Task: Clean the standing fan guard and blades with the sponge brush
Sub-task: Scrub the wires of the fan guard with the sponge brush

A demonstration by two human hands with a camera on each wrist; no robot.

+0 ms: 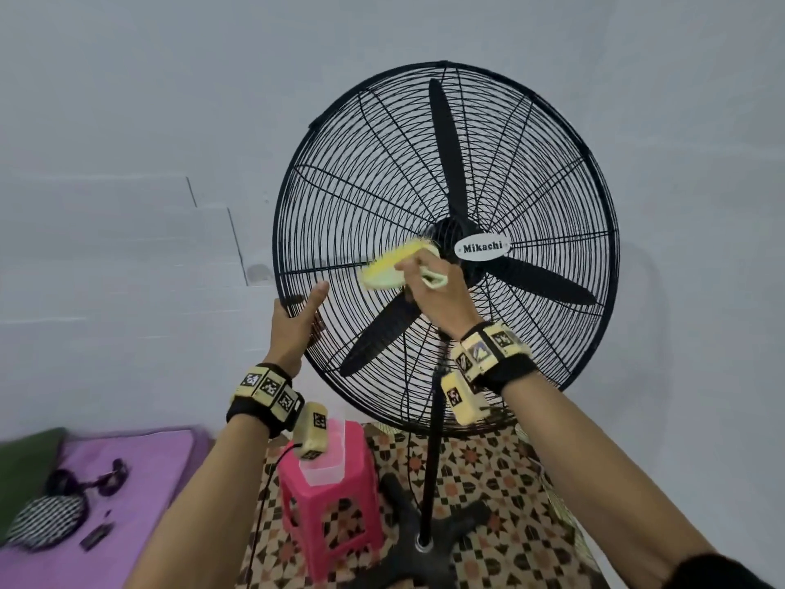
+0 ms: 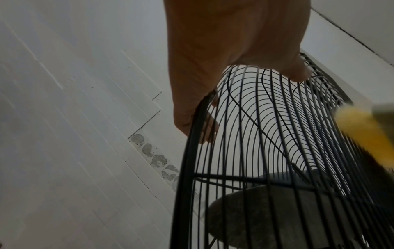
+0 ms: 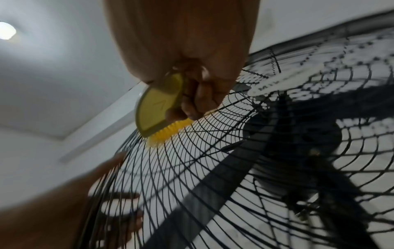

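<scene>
Head view: sponge brush point(image 1: 393, 265) in right grip point(image 1: 429, 286).

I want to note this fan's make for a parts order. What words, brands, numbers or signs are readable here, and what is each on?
"Mikachi": on the white oval badge at the centre of the fan guard, head view.
Same badge in the right wrist view: too blurred to read.
Square black-and-white code markers on the wristbands: patterns, not legible text.
No other text shows.
</scene>
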